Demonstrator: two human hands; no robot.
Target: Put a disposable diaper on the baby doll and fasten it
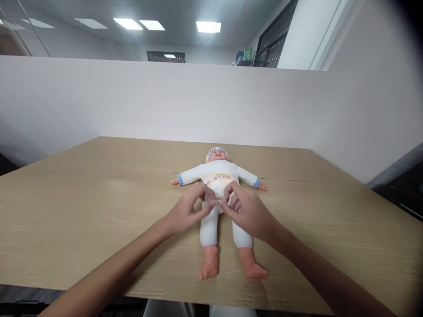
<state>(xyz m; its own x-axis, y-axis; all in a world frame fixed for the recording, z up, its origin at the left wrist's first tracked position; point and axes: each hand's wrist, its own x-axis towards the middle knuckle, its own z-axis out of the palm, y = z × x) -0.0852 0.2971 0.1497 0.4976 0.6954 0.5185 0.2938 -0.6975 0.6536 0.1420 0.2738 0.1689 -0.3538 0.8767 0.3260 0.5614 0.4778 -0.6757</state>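
A baby doll [209, 233] lies on its back, feet towards me, arms spread. It has a white outfit with blue cuffs and a white cap with lettering. Around its hips is a white diaper [219, 188] with a yellow-orange printed waistband. My left hand [188, 207] is closed in a pinch, thumb and forefinger at the front of the diaper between the doll's legs. Right beside it, my right hand [249, 209] pinches at the same spot, its other fingers curled. The fingertips of both hands nearly meet there and partly hide the diaper's lower front.
The doll rests on a wide light-brown wooden table [99, 211] with a thin seam across it. A white partition wall [158, 101] rises behind the table. Dark objects stand at the right edge [403, 185]. My legs [168, 308] are under the table's front edge.
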